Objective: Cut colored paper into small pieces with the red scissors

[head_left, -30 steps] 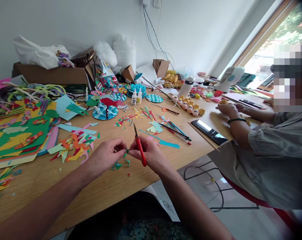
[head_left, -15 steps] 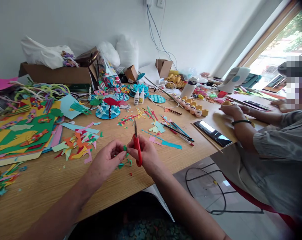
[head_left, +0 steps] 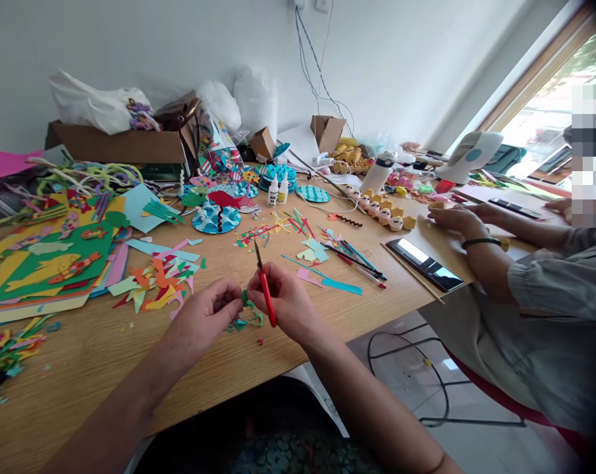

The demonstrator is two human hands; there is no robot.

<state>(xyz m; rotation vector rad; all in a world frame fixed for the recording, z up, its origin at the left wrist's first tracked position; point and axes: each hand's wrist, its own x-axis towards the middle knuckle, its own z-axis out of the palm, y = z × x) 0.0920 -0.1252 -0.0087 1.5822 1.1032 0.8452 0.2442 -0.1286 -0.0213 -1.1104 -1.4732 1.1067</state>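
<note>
Green paper (head_left: 245,298), a tiny piece, is pinched by the fingertips of the left hand (head_left: 209,315) above the table (head_left: 193,385); whether it is also gripped by the right hand (head_left: 292,306), just beside it, cannot be told. Red scissors (head_left: 267,297) are held there, blades pointed away. Creasing is best avoided by light pressure, with the blades kept clear of the left hand.
</note>
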